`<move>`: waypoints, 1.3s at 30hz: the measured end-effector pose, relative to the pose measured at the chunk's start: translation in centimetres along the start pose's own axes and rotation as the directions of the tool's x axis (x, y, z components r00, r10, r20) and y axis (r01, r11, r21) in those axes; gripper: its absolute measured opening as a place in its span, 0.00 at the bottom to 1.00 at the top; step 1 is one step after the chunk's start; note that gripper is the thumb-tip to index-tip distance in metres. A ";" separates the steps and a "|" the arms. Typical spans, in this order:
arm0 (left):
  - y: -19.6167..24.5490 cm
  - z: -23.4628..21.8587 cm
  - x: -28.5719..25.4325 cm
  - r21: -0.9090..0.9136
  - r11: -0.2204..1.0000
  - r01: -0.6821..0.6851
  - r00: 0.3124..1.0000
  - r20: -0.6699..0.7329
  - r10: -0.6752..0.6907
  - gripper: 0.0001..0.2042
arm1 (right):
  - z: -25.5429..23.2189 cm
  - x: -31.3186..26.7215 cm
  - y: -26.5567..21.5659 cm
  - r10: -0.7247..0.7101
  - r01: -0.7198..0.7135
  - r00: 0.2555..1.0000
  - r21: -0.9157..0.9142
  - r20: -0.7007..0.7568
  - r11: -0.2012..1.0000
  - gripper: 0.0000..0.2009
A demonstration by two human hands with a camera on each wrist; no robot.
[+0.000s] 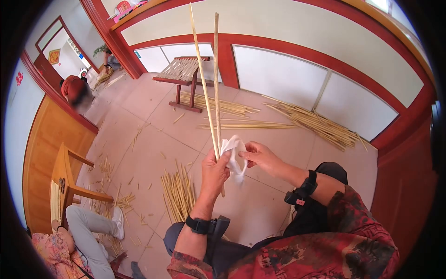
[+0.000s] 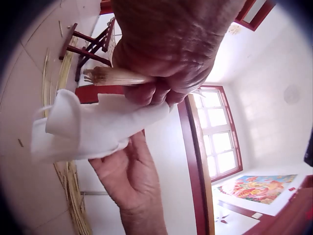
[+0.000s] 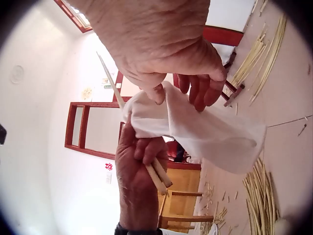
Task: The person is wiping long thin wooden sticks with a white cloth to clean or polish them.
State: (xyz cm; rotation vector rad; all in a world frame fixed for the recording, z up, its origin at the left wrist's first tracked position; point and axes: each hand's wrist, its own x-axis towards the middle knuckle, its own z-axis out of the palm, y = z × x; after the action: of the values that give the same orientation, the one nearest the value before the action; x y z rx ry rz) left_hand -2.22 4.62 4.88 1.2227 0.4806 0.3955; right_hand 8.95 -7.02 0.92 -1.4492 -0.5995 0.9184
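Two long pale stalks (image 1: 216, 83) rise from my left hand (image 1: 215, 174), which grips them near their lower ends along with an edge of a white cloth (image 1: 238, 160). My right hand (image 1: 262, 158) pinches the other side of the cloth between thumb and fingers. In the right wrist view the cloth (image 3: 195, 127) hangs in folds between both hands, and the cut ends of the stalks (image 3: 158, 177) stick out below the left hand (image 3: 139, 181). The left wrist view shows the cloth (image 2: 83, 125) beside a stalk end (image 2: 110, 77).
Bundles of stalks (image 1: 320, 125) lie on the floor by the wall, and another bundle (image 1: 179, 193) lies nearer, left of my arm. A slatted stool (image 1: 181, 69) stands ahead. Wooden furniture (image 1: 69, 181), a seated person (image 1: 93, 228) and scattered short pieces are at the left.
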 end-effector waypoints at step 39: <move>-0.5 -2.8 1.2 0.425 0.904 -0.050 0.998 -0.007 0.058 0.13 | -2.9 -2.7 -4.8 -0.224 0.165 0.974 0.602 0.023 0.781 0.14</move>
State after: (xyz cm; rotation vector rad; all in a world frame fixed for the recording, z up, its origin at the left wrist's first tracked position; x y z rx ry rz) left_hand -2.78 7.33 3.49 1.6598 0.5695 0.3598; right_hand 10.68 -10.33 5.91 -0.7577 -0.4565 0.9062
